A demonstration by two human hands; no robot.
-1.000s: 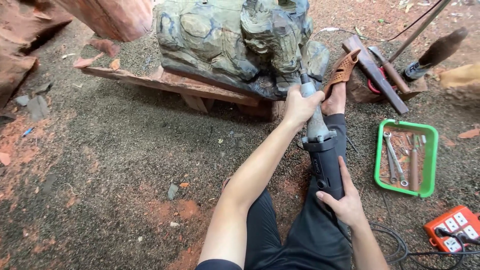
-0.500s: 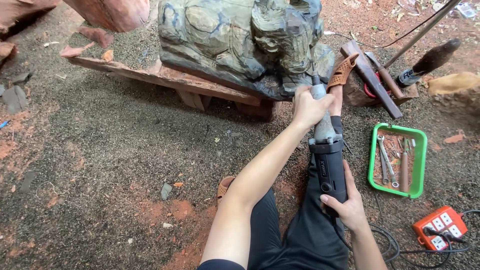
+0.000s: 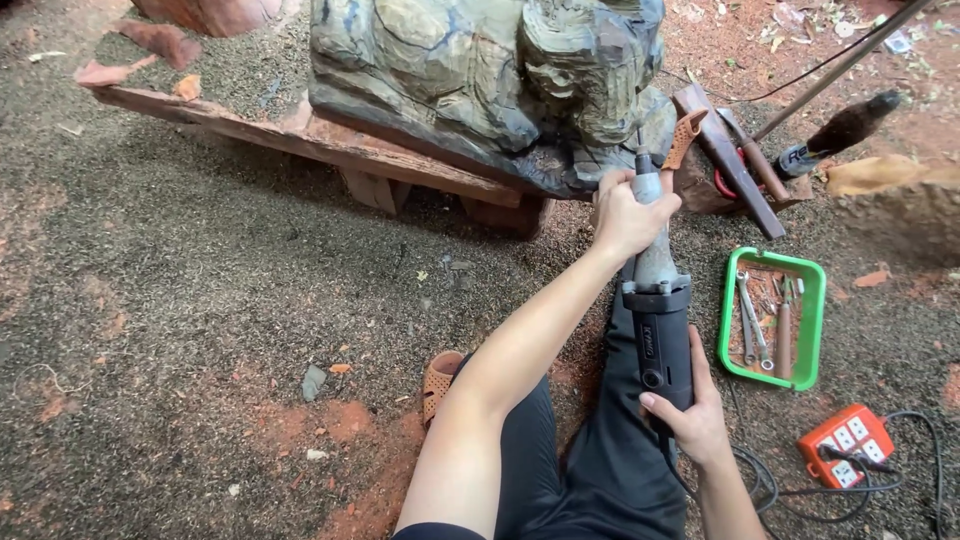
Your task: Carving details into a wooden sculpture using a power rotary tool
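A grey-green carved wood sculpture [image 3: 480,80] rests on a rough wooden plank [image 3: 300,140]. My left hand [image 3: 628,215] grips the front neck of a long grey and black power carving tool [image 3: 657,310]. Its tip points at the sculpture's lower right edge. My right hand [image 3: 690,415] holds the tool's black rear body over my dark-trousered leg [image 3: 600,470].
A green tray [image 3: 811,320] with wrenches and small tools lies right of the tool. An orange power strip [image 3: 845,445] with a cable sits at bottom right. Wooden mallets [image 3: 730,165] and a brush [image 3: 845,130] lie beyond. An orange sandal [image 3: 440,380] shows by my leg. The ground is dirt and sawdust.
The view has shifted closer and lower toward the sculpture. Both hands keep their hold on the tool, its tip still at the sculpture's lower right edge.
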